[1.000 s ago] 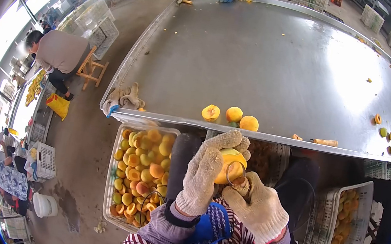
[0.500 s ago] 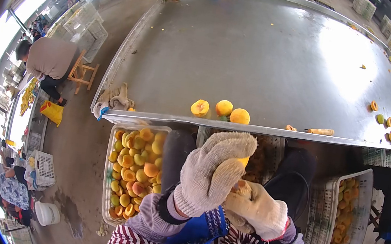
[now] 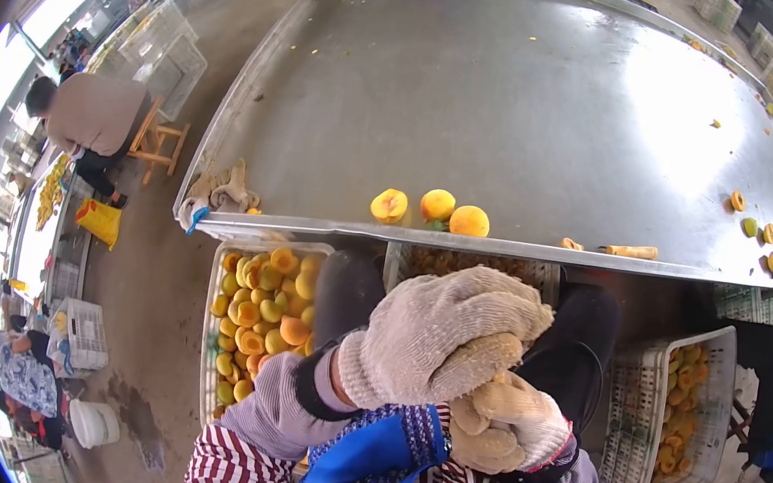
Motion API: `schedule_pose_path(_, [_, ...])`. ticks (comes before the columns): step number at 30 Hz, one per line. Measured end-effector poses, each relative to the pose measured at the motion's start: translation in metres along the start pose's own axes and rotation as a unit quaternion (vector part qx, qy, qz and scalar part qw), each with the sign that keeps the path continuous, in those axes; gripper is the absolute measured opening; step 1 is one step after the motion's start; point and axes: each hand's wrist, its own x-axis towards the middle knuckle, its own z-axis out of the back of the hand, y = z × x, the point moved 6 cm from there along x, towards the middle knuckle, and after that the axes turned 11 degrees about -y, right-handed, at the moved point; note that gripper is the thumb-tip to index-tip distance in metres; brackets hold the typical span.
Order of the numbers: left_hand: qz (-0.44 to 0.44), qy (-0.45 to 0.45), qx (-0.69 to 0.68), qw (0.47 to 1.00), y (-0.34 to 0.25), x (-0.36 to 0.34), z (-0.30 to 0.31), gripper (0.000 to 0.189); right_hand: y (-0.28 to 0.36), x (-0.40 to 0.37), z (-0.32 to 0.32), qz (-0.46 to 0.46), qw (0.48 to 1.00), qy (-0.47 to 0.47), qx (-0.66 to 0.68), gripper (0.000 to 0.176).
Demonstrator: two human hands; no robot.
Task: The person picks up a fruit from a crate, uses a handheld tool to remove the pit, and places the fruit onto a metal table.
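My left hand (image 3: pixel 447 336), in a knitted work glove, is closed in front of my body, its back turned up. My right hand (image 3: pixel 512 418), also gloved, has its fingers curled in and lies against the left hand's underside. Whatever the two hands hold is hidden behind the gloves. Beyond them, near the edge of the metal table (image 3: pixel 447 101), lie a cut yellow peach (image 3: pixel 389 206) and two more peaches (image 3: pixel 438 204). A wooden-handled tool (image 3: pixel 632 250) rests farther right along that edge.
A crate of peaches (image 3: pixel 266 309) stands left of my knees, another crate (image 3: pixel 659 422) to the right. Under the table edge sits a crate (image 3: pixel 478 267). Used gloves (image 3: pixel 226 190) lie at the table's left corner, and peach halves (image 3: pixel 769 235) at the right. Other people sit nearby.
My left hand has swung right and tilted over the right hand. The yellow fruit piece that showed at its fingers is now hidden. The view has shifted slightly.
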Motion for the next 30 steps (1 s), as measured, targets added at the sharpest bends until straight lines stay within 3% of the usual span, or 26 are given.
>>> schedule_pose_path(2, [0.025, 0.027, 0.004, 0.999, 0.000, -0.003, 0.002, 0.028, 0.002, 0.002, 0.001, 0.043, 0.998, -0.005, 0.038, 0.032])
schedule_pose_path(3, [0.095, 0.010, -0.037, 0.995, 0.005, -0.006, 0.002, 0.029, 0.003, 0.002, -0.001, 0.005, 0.998, 0.022, 0.061, 0.030])
schedule_pose_path(6, [0.338, -0.068, -0.155, 0.926, 0.020, -0.030, -0.006, 0.032, 0.005, 0.002, 0.017, 0.058, 0.988, -0.126, -0.071, 0.034])
schedule_pose_path(7, [0.365, -0.104, -0.155, 0.912, 0.025, -0.039, -0.008, 0.032, 0.001, 0.007, 0.013, 0.042, 0.989, -0.117, -0.081, 0.034])
schedule_pose_path(9, [0.411, -0.187, -0.169, 0.876, 0.034, -0.054, -0.010, 0.030, 0.006, 0.011, 0.025, 0.104, 0.919, -0.292, -0.245, 0.038])
schedule_pose_path(10, [0.367, -0.223, -0.133, 0.893, 0.035, -0.055, -0.007, 0.029, 0.007, 0.013, 0.024, 0.101, 0.919, -0.290, -0.247, 0.042])
schedule_pose_path(13, [0.368, -0.204, -0.120, 0.899, 0.030, -0.059, 0.003, 0.027, -0.004, 0.009, 0.019, 0.058, 0.940, -0.270, -0.202, 0.041])
schedule_pose_path(15, [0.439, -0.108, -0.230, 0.862, 0.034, -0.060, -0.002, 0.025, -0.013, 0.006, 0.017, 0.053, 0.965, -0.241, -0.087, 0.033])
schedule_pose_path(16, [0.438, -0.097, -0.237, 0.861, 0.034, -0.059, -0.001, 0.025, -0.015, 0.007, 0.011, 0.027, 0.979, -0.197, -0.045, 0.037])
schedule_pose_path(18, [0.251, -0.101, -0.150, 0.951, 0.021, -0.044, 0.010, 0.023, -0.019, 0.013, 0.007, 0.000, 0.995, -0.099, 0.011, 0.035])
schedule_pose_path(19, [0.207, -0.109, -0.124, 0.964, 0.016, -0.041, 0.014, 0.020, -0.018, 0.013, 0.004, 0.011, 0.998, -0.064, -0.003, 0.032])
schedule_pose_path(20, [0.205, -0.097, -0.138, 0.964, 0.014, -0.039, 0.014, 0.020, -0.015, 0.013, 0.004, 0.024, 0.997, -0.075, 0.003, 0.032])
schedule_pose_path(22, [0.252, -0.041, -0.011, 0.967, 0.020, -0.036, 0.014, 0.021, -0.017, 0.015, -0.001, -0.026, 0.996, -0.078, 0.015, 0.030])
schedule_pose_path(23, [0.333, 0.004, 0.016, 0.943, 0.028, -0.035, 0.012, 0.023, -0.019, 0.017, 0.003, -0.032, 0.991, -0.121, -0.037, 0.031])
schedule_pose_path(28, [0.353, 0.023, -0.031, 0.935, 0.036, -0.037, 0.009, 0.026, -0.018, 0.023, 0.008, -0.026, 0.997, -0.065, 0.013, 0.032])
schedule_pose_path(30, [0.130, -0.107, -0.105, 0.980, 0.026, -0.032, 0.014, 0.027, -0.021, 0.023, 0.001, -0.049, 0.990, 0.060, 0.118, 0.032])
